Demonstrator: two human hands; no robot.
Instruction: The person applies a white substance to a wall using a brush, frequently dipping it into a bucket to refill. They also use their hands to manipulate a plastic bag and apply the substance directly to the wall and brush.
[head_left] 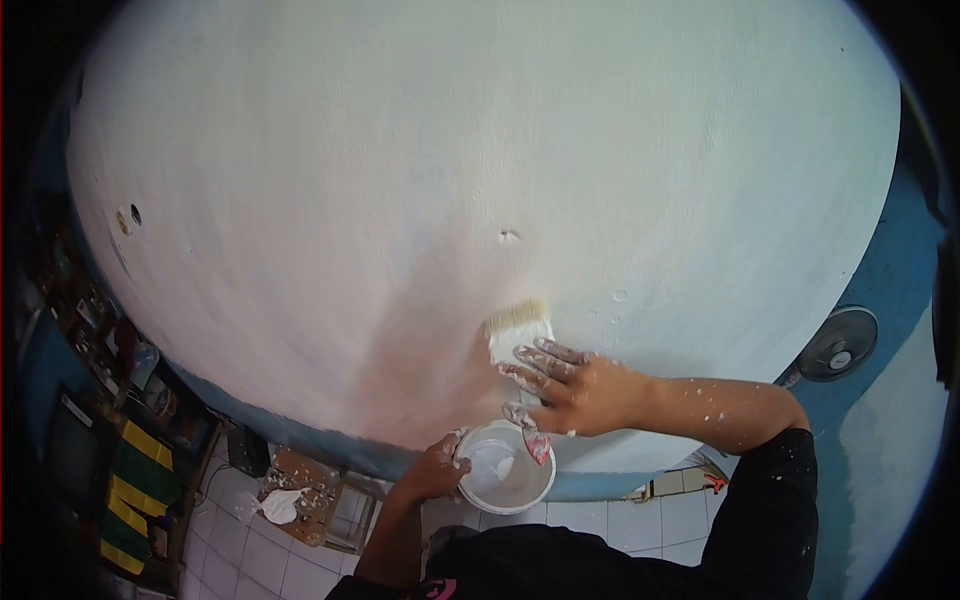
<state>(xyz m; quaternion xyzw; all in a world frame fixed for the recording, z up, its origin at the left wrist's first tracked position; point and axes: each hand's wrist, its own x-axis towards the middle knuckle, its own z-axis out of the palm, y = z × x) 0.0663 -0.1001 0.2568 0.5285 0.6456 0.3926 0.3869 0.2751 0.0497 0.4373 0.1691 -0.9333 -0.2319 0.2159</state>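
Note:
My right hand (575,390), spotted with white paint, is closed around a wide paintbrush (520,330). The brush's pale bristles point up and to the left against the wall (420,180), and its red handle end shows below my fingers. Below it, my left hand (443,468) grips the rim of a white bucket (508,490), with the thumb over the edge. White paint lies inside the bucket. Most of the wall is whitish, with a pinkish shade lower down and a blue strip along the bottom.
A paint-stained wooden stool (305,480) with a white cloth or bag stands at lower left on the tiled floor (600,525). Cluttered shelves and a yellow-green striped cloth (140,490) are at far left. A fan (842,345) stands at right by a blue wall.

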